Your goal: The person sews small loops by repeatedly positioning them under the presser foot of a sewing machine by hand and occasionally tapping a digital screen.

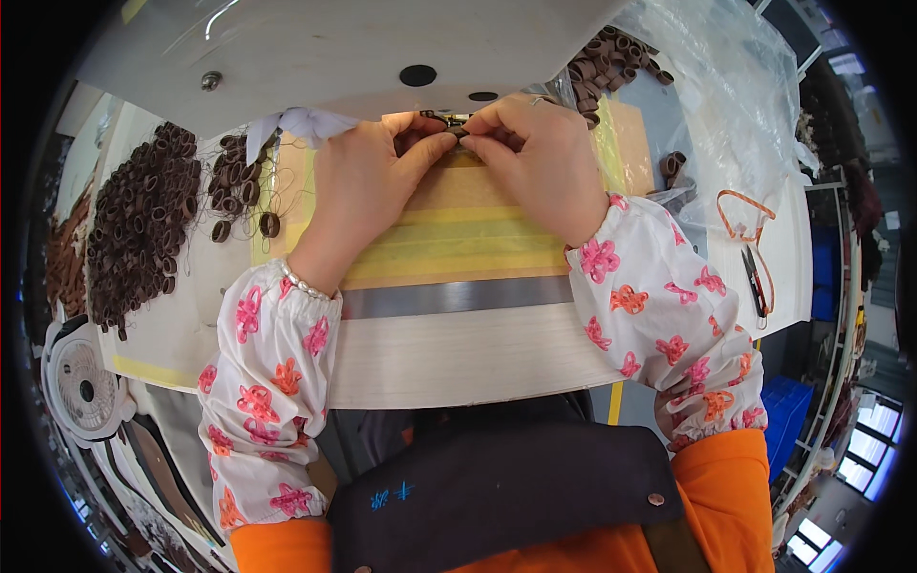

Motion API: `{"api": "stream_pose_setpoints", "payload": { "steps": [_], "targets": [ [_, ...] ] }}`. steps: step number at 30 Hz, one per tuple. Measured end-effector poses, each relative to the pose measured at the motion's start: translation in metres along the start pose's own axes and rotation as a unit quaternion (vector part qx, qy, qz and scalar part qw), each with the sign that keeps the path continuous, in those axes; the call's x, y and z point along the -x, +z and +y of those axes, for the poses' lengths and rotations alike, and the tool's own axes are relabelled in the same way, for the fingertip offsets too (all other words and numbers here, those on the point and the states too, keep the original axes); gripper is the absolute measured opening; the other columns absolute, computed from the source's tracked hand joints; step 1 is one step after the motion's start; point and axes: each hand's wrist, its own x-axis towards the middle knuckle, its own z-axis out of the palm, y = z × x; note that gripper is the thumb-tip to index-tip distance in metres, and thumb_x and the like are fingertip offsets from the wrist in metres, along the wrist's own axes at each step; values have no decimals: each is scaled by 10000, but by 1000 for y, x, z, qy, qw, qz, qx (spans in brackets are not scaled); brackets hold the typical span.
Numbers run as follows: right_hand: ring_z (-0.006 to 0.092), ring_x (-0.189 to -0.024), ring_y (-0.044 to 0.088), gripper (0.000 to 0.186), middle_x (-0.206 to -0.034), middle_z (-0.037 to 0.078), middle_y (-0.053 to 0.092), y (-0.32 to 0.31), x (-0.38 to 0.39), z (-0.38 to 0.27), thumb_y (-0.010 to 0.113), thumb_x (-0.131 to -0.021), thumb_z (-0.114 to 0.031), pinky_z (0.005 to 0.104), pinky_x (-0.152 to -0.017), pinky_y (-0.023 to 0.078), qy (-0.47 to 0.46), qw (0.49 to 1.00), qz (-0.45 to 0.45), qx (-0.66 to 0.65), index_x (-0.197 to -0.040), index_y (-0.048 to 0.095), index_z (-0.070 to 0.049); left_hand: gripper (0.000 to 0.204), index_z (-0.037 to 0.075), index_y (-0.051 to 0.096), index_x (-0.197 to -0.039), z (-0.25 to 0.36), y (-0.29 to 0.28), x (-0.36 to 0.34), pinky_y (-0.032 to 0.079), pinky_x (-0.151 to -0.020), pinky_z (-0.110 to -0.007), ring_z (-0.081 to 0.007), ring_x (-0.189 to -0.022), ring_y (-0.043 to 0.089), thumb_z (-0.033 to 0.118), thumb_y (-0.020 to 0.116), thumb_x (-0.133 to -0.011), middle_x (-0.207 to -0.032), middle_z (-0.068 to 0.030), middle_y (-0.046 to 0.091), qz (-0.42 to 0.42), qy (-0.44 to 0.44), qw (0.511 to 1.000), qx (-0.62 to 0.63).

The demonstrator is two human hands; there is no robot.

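Under the grey-white sewing machine head (325,57), my two hands meet at the small metal presser foot (457,119). My left hand (368,172) is closed, thumb and forefinger pinching a small dark brown piece (460,133). From the other side my right hand (543,158) pinches the same piece. My fingers cover most of it, so its full shape is hidden. Yellow tape strips (458,234) cross the tan work surface just below my hands.
Many brown loops (143,220) with loose threads are heaped at left, and more brown loops (611,67) lie at far right by clear plastic sheeting (726,67). Snips (755,283) on an orange cord lie at right. A white fan (84,384) stands at lower left.
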Motion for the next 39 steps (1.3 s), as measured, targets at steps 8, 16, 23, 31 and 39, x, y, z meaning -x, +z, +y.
{"api": "stream_pose_setpoints", "payload": {
  "steps": [8, 16, 23, 31, 39],
  "targets": [
    [182, -541, 577, 109, -664, 105, 615, 1, -1, 4, 652, -707, -75, 267, -535, 457, -8, 1000, 25, -5, -784, 634, 0, 334, 70, 674, -856, -4, 6, -4, 434, -519, -255, -144, -516, 568, 383, 624, -751, -634, -37, 636, 14, -16, 1000, 16],
    [183, -538, 586, 112, -663, 117, 622, 1, -2, 5, 648, -709, -85, 264, -525, 455, -6, 999, 25, 41, -772, 638, 7, 321, 15, 665, -870, -4, 5, -8, 435, -591, -199, -52, -641, 570, 316, 666, -760, -729, -35, 660, -11, -47, 999, -5],
    [300, -577, 573, 71, -617, 137, 579, -2, -6, 3, 614, -680, -39, 360, -551, 447, 9, 1000, 20, -1, -687, 557, 2, 361, 49, 663, -783, -15, 3, -15, 414, -538, -243, -108, -526, 514, 408, 647, -745, -593, -22, 583, -29, -18, 997, 64],
    [287, -551, 576, 125, -591, 132, 579, -5, -10, 6, 645, -676, -98, 357, -520, 450, 48, 999, -16, 19, -660, 563, -5, 338, 37, 645, -766, -7, -1, -13, 417, -583, -228, -88, -560, 510, 372, 678, -734, -607, -8, 573, -32, -43, 997, 59],
    [166, -522, 578, 163, -603, 104, 604, -4, -9, 10, 680, -680, -119, 256, -527, 457, 52, 997, -32, 46, -735, 624, 25, 354, 40, 643, -833, -8, -2, -14, 410, -599, -169, -27, -645, 527, 374, 693, -731, -731, 10, 622, -70, -81, 993, 42]
  ]
}}
